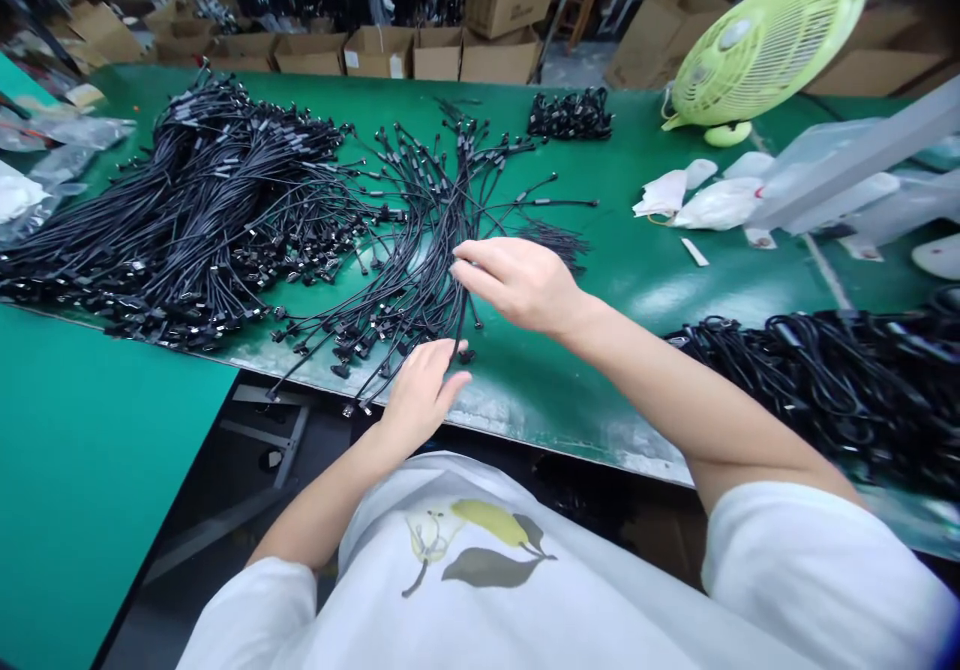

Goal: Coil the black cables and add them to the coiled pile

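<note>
Loose black cables point(431, 250) with small connectors at their ends lie in a spread heap on the green table in front of me. My right hand point(521, 282) is over the right side of this heap, its thumb and fingers pinched together on a black cable. That cable runs down toward my left hand point(424, 390), which is at the table's front edge. The left thumb stands apart from the fingers, and the fingertips are beside the cable's lower part. Whether they touch it is hard to see. A dark connector lies just right of those fingertips.
A large pile of black cables point(202, 200) covers the table's left. Coiled cables point(817, 380) lie at the right, and a small bundle point(571, 115) at the back. A green fan point(765, 50), plastic bags point(720, 200) and cardboard boxes point(379, 53) stand around the far side.
</note>
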`<control>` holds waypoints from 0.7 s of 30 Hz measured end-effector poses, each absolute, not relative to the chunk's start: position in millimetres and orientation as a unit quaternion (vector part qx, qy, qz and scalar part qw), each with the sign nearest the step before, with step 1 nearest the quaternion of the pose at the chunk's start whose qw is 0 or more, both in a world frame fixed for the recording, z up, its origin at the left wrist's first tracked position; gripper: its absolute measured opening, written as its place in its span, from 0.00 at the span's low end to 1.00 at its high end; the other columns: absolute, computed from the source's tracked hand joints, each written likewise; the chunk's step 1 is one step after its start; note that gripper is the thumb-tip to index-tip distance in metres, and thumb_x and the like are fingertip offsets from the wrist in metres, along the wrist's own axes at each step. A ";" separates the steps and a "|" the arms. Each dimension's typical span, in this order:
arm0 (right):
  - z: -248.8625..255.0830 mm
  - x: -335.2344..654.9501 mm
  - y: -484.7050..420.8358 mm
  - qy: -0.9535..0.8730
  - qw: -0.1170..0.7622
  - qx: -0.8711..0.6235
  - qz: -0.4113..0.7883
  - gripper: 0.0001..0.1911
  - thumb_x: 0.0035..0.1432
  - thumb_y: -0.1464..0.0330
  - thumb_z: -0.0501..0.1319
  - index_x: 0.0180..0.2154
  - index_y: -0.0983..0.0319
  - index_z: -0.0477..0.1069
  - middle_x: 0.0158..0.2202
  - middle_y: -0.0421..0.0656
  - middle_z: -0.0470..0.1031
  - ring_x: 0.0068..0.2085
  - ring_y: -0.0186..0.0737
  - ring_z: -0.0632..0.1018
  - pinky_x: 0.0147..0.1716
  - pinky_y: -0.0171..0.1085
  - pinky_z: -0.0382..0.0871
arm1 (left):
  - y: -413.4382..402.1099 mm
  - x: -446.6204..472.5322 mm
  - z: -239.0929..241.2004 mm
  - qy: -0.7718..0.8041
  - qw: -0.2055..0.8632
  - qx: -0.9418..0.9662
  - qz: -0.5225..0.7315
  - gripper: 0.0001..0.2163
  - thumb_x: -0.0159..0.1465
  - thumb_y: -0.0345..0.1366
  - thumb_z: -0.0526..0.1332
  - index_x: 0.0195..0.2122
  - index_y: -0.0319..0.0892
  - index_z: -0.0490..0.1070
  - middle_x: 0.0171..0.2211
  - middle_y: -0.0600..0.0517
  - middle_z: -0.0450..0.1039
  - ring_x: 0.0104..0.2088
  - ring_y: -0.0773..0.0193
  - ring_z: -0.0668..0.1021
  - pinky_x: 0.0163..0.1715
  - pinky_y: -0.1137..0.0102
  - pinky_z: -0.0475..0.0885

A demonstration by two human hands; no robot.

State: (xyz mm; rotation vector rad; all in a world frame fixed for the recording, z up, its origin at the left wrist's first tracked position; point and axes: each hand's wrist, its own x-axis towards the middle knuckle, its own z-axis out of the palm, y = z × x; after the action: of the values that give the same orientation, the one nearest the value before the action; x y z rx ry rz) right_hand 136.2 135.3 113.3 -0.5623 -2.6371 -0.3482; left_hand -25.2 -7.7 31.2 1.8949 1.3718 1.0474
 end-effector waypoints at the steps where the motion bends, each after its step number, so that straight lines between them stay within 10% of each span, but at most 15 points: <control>1: 115.0 130.8 137.7 -0.945 0.218 -0.206 -0.129 0.19 0.69 0.69 0.43 0.47 0.59 0.71 0.50 0.48 0.73 0.46 0.40 0.73 0.44 0.41 0.66 | -7.1 -24.5 37.1 0.499 0.336 0.676 0.425 0.14 0.69 0.42 0.54 0.47 0.40 0.72 0.42 0.44 0.76 0.45 0.56 0.75 0.50 0.60 0.69; 4: 107.8 123.2 170.2 -0.921 0.224 -0.294 -0.120 0.18 0.69 0.68 0.42 0.47 0.60 0.70 0.50 0.49 0.72 0.46 0.43 0.71 0.43 0.42 0.63 | -10.0 -34.5 63.6 0.400 0.530 0.503 0.553 0.14 0.70 0.44 0.52 0.40 0.41 0.73 0.19 0.57 0.62 0.21 0.69 0.67 0.29 0.71 0.68; 8: 91.0 133.7 233.8 -0.898 0.162 -0.403 -0.069 0.15 0.68 0.68 0.45 0.43 0.62 0.70 0.42 0.49 0.73 0.43 0.45 0.70 0.39 0.41 0.63 | -24.5 -71.9 93.8 0.308 0.625 0.335 0.635 0.12 0.67 0.44 0.58 0.40 0.39 0.73 0.14 0.64 0.41 0.14 0.74 0.49 0.20 0.77 0.58; 21: 217.9 98.2 209.8 -0.805 0.511 -0.287 0.090 0.20 0.73 0.64 0.42 0.49 0.68 0.66 0.45 0.44 0.69 0.40 0.28 0.73 0.44 0.30 0.65 | -47.7 -120.3 39.8 0.651 0.310 0.570 0.393 0.12 0.66 0.44 0.57 0.35 0.43 0.76 0.31 0.52 0.69 0.29 0.65 0.69 0.32 0.69 0.64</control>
State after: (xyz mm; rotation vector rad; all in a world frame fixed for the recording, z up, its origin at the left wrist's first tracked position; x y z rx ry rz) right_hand 98.2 209.8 217.9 -0.6919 -1.9380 0.2159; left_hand -120.3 -47.7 39.8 1.5065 1.7207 1.0388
